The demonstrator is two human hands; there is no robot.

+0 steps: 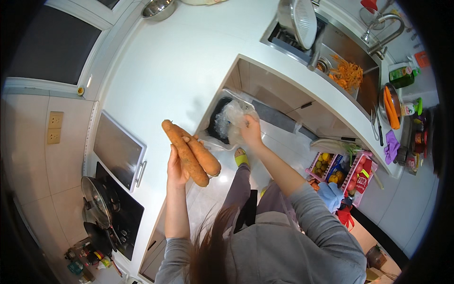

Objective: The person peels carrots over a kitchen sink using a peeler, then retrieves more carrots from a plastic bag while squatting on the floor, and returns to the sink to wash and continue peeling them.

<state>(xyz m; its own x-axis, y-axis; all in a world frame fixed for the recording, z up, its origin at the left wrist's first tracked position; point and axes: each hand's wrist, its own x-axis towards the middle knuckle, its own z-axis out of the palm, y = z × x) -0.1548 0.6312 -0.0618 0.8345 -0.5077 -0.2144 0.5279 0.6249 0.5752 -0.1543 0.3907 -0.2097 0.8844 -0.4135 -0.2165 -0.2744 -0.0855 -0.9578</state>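
Two unpeeled carrots (pixel 191 156), with soil marks on their skin, lie side by side in my left hand (pixel 177 165). The fingers wrap round them above the edge of the white counter. My right hand (pixel 252 129) grips a crumpled clear plastic bag (pixel 234 115) over a lined trash bin (pixel 253 103) on the floor. The bag covers part of the bin's dark opening. Orange peelings (pixel 347 72) lie in the steel sink (pixel 369 83). Peeled carrots (pixel 390 106) rest in a metal bowl (pixel 383 93) beside the sink.
The white countertop (pixel 166 67) bends round the corner. On the left are a cooktop (pixel 129 213) and a pot with a glass lid (pixel 97 200). Produce baskets (pixel 321 165) stand on the floor at right. A white colander (pixel 301 23) sits over the sink. A knife (pixel 379 129) lies near the bowl.
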